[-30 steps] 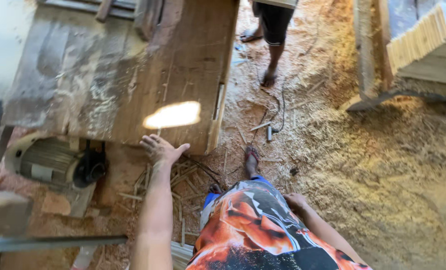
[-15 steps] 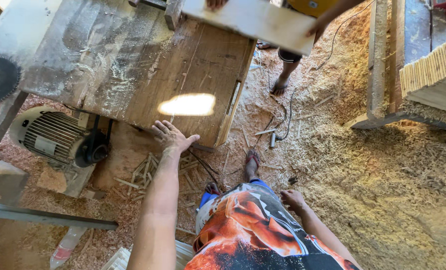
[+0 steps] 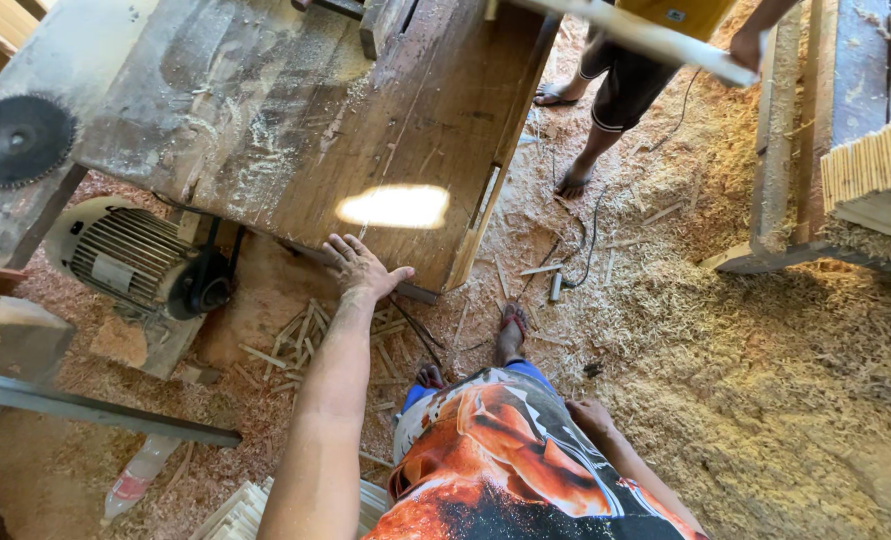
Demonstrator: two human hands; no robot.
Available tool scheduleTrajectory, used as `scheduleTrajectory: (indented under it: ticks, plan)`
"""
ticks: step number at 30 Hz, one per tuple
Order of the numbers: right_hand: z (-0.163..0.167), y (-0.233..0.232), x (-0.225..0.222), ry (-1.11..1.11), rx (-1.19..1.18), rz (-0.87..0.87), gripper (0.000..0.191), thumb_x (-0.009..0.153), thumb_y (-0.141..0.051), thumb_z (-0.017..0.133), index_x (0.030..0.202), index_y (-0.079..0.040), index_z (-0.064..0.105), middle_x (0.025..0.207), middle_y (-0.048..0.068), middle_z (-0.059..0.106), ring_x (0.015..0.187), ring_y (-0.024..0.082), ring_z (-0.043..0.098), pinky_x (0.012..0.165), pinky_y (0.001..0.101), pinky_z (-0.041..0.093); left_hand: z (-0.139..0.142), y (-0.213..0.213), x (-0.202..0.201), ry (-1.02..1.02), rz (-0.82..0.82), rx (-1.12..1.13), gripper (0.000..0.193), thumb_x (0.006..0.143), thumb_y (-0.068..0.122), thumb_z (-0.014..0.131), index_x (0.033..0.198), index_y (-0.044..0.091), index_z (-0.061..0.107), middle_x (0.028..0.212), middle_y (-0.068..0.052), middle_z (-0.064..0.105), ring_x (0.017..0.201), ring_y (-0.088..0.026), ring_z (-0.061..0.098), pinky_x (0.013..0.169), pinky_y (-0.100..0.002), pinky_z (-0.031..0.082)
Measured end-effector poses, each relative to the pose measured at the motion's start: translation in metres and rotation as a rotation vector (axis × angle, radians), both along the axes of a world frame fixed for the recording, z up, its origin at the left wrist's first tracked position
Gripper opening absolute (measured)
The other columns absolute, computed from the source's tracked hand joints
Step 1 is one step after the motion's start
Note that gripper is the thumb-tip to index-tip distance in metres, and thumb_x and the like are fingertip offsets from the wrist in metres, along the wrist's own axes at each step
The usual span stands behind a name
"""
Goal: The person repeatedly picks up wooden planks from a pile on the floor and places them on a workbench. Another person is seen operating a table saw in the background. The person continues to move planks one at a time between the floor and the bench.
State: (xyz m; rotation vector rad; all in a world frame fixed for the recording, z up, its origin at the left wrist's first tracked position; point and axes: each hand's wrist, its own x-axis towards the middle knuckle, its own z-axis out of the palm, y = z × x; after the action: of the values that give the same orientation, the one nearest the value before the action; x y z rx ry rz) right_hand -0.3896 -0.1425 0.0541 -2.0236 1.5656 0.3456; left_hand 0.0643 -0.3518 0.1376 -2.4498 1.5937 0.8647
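The left hand (image 3: pixel 363 266) rests open and flat on the near edge of the saw table (image 3: pixel 265 120), the right hand (image 3: pixel 590 413) hangs empty, and leaning further could risk slipping toward the saw blade (image 3: pixel 15 140).

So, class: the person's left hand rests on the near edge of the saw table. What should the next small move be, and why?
Probably keep the left hand planted on the table edge and wait. A co-worker at the far side holds a long pale board over the wooden saw table, the right hand hangs empty at the hip, and the saw blade sits exposed at the left.
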Motion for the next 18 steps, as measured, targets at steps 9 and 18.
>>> scheduleTrajectory:
  ticks: [9, 18]
  plan:
    - [0.01, -0.005, 0.004, -0.042, -0.074, 0.036, 0.032, 0.085, -0.024, 0.068, 0.117, -0.026, 0.07, 0.103, 0.011, 0.074, 0.093, 0.035, 0.071, 0.078, 0.0454, 0.059, 0.001, 0.002, 0.0, 0.001, -0.009, -0.023, 0.156, 0.063, 0.088, 0.073, 0.16, -0.006, -0.004, 0.167, -0.033, -0.01, 0.154, -0.049, -0.015, 0.122, -0.067, 0.01]
    - [0.011, -0.012, 0.006, 0.061, -0.007, 0.058, 0.03, 0.087, -0.027, 0.069, 0.116, -0.028, 0.067, 0.105, 0.008, 0.073, 0.098, 0.032, 0.069, 0.08, 0.0437, 0.057, 0.0, 0.001, 0.002, 0.008, -0.014, -0.005, 0.155, 0.063, 0.088, 0.072, 0.161, -0.004, -0.005, 0.166, -0.034, -0.011, 0.154, -0.049, -0.014, 0.121, -0.067, 0.013]
